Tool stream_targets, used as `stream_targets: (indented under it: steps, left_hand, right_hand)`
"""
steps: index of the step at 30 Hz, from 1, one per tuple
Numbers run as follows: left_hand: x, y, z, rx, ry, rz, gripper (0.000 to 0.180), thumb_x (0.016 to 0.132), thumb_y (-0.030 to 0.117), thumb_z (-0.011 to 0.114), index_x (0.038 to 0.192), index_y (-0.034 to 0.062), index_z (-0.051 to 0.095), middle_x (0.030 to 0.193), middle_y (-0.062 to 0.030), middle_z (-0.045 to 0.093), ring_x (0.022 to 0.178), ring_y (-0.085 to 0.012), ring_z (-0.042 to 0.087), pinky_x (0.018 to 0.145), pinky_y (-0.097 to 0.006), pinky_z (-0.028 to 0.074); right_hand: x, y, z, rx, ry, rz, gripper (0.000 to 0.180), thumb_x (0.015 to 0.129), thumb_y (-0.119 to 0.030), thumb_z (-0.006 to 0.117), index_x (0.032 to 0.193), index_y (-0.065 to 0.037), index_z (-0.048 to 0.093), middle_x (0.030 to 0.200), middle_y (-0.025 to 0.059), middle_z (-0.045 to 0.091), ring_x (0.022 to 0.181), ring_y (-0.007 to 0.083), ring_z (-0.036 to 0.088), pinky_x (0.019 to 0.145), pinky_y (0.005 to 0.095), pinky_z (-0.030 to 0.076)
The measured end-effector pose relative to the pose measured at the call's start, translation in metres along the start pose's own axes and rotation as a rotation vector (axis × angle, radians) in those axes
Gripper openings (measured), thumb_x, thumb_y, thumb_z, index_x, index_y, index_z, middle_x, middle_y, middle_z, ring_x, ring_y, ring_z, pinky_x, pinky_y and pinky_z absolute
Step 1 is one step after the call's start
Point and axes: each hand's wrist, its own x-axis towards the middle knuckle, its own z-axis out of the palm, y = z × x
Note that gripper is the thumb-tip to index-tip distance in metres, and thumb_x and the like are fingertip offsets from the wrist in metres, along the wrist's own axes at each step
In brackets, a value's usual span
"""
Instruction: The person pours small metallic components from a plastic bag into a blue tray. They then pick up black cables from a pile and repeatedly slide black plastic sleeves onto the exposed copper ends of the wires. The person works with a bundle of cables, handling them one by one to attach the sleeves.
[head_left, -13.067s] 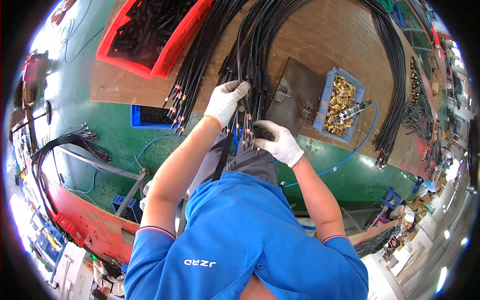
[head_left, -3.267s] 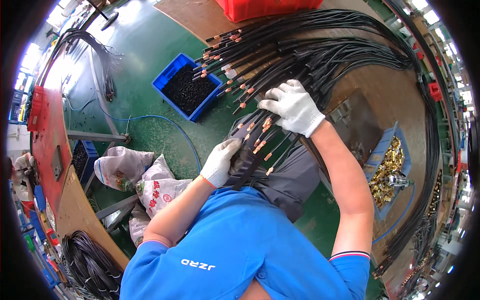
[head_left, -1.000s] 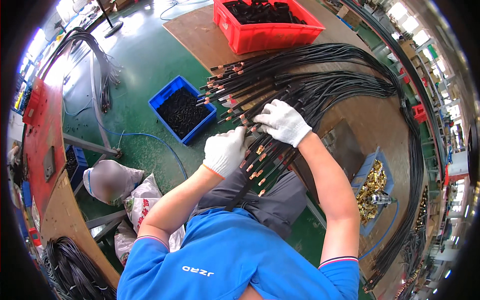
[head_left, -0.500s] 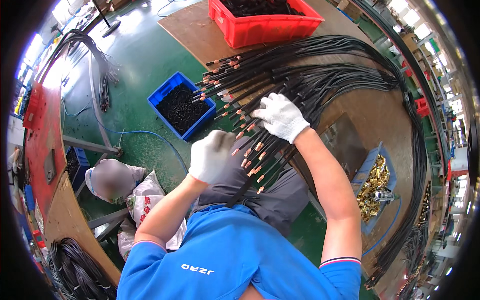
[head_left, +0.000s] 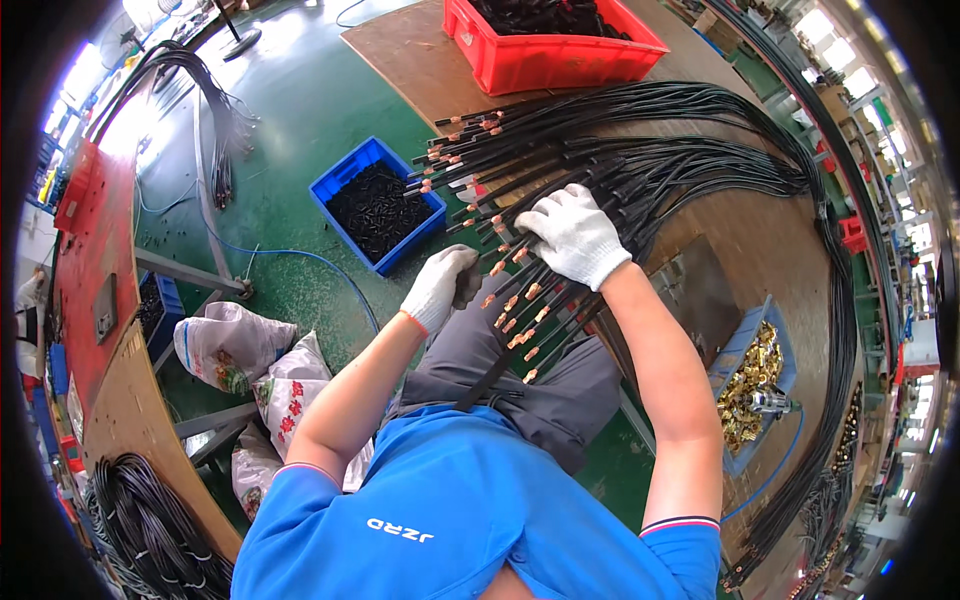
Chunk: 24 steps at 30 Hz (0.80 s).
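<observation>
Many black cables [head_left: 680,98] with bare copper-coloured ends [head_left: 532,290] fan out over the bench edge toward my lap. My right hand [head_left: 577,237], in a white knit glove, lies over the lower bundle a little behind those ends, its fingers bent around cable. My left hand [head_left: 440,286], gloved too, is just left of the tips, above my thigh. Its fingers are curled in, showing a darkened glove underside; whether anything is inside them is hidden.
A red crate [head_left: 570,66] of black parts stands on the far bench. A blue bin [head_left: 415,242] of small black pieces is on the green floor. At right, a blue tray [head_left: 735,345] holds brass-coloured fittings [head_left: 750,385] and a metal tool [head_left: 775,400]. White sacks [head_left: 232,345] lie left.
My left hand has turned and moved slightly away from my body, so its curled fingers now show. My right hand stays on the cables. The whole view has shifted a little.
</observation>
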Motion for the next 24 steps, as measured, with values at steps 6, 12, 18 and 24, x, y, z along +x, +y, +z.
stream_targets:
  steps: [6,12,18,24]
  left_hand:
    - [0.023,-0.007,0.006,-0.215,0.075,-0.073,0.028,0.105,0.032,0.049,0.091,0.0093,0.060,0.070,-0.0020,0.060,0.052,-0.0112,0.051,0.046,-0.027,0.036]
    - [0.023,0.003,0.018,-0.007,0.063,-0.005,0.034,0.107,0.040,0.053,0.096,0.0096,0.063,0.074,0.0023,0.060,0.057,-0.0069,0.048,0.050,-0.025,0.035]
    - [0.015,0.017,0.025,0.196,0.108,0.040,0.040,0.107,0.042,0.059,0.093,0.0054,0.068,0.071,0.0040,0.055,0.059,-0.0056,0.046,0.053,-0.026,0.035]
    - [0.007,0.010,0.022,0.242,0.103,0.014,0.038,0.106,0.039,0.061,0.098,0.0038,0.072,0.070,0.0050,0.055,0.058,-0.0047,0.045,0.051,-0.027,0.033]
  right_hand:
    - [0.003,-0.002,0.003,-0.018,-0.011,0.028,0.056,0.073,-0.021,0.078,0.128,-0.020,0.067,0.098,0.0029,0.067,0.100,0.0263,0.064,0.102,0.0456,0.044]
    - [0.002,-0.002,0.003,-0.013,-0.025,0.042,0.055,0.073,-0.022,0.078,0.127,-0.021,0.067,0.099,0.0027,0.067,0.101,0.0260,0.064,0.102,0.0453,0.043]
    - [0.007,-0.005,0.003,-0.050,-0.065,0.080,0.048,0.075,-0.024,0.079,0.122,-0.021,0.068,0.099,0.0019,0.067,0.103,0.0255,0.065,0.102,0.0452,0.043]
    - [0.006,-0.005,0.006,-0.045,-0.073,0.080,0.043,0.075,-0.026,0.080,0.117,-0.021,0.069,0.098,0.0017,0.068,0.104,0.0250,0.065,0.101,0.0454,0.044]
